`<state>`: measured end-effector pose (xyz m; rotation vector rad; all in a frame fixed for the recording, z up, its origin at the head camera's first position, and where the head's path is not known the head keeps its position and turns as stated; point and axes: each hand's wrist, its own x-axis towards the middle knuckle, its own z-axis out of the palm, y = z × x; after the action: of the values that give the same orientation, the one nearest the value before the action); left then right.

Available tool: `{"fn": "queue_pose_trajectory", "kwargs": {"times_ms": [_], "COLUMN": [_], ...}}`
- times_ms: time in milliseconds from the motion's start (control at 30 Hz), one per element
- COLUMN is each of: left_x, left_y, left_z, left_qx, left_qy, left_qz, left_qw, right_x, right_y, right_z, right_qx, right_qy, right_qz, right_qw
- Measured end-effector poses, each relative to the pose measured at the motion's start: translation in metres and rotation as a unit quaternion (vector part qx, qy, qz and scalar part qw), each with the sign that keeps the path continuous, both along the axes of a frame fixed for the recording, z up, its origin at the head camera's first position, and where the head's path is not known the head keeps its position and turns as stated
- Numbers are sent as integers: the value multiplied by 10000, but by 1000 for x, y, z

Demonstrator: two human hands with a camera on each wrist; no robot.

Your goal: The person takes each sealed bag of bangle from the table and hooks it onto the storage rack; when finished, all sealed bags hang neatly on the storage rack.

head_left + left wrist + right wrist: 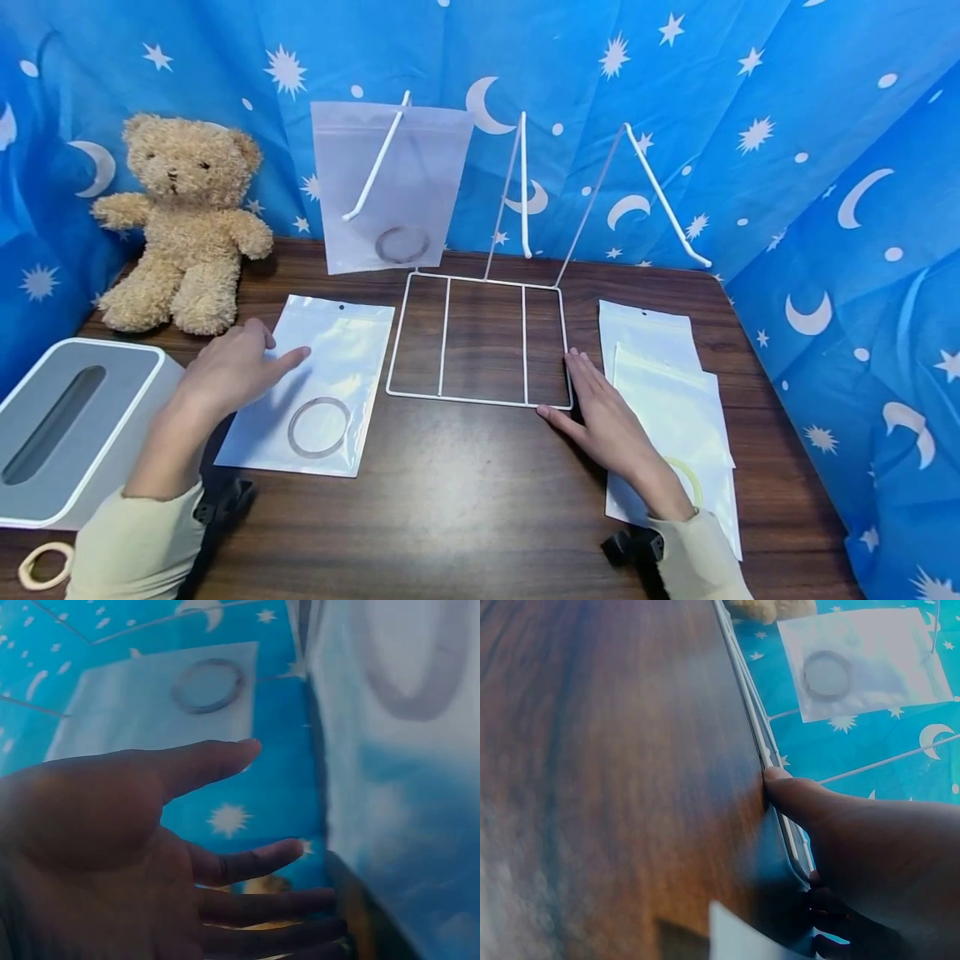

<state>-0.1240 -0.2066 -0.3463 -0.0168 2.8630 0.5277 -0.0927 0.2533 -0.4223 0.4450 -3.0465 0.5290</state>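
A white wire display rack (480, 402) with three slanted prongs stands at the middle of the table. From its left prong hangs a white zip bag (390, 183) showing a greyish ring. My right hand (611, 425) rests at the rack base's front right corner; its thumb touches the front wire and its straight fingers lie along the side. My left hand (236, 367) hovers, fingers extended and holding nothing, over the left edge of a flat white bag (330, 350) with a similar ring. Beneath and beside my right forearm lie overlapping white bags (667, 400), one with a yellow-green ring.
A teddy bear (183, 225) sits at the back left. The grey-topped tissue box (82, 417) is beside my left forearm, with a beige ring (45, 565) in front of it. Behind the brown wooden table (465, 517) hangs a blue star-and-moon curtain (570, 50).
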Motion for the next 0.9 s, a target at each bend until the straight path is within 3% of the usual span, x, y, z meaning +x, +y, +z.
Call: {"fn": "queue_pose_trajectory", "kwargs": {"times_ms": [167,333,900], "left_x": [1,3,-3], "left_y": [8,16,15], "left_z": [-16,-25,-31], "left_qx": [-395,-425,180], "left_qy": [48,225,495], "left_qz": [163,180,479], "left_qw": [9991,9987,9975], "right_x": [1,1,0], "right_y": [1,0,0], "right_z": [-1,0,1], "right_qx": [-10,-19,-13], "right_qy": [-20,-50,-11], "right_qz": [1,-11,-18], "right_qw": [10000,10000,10000]}}
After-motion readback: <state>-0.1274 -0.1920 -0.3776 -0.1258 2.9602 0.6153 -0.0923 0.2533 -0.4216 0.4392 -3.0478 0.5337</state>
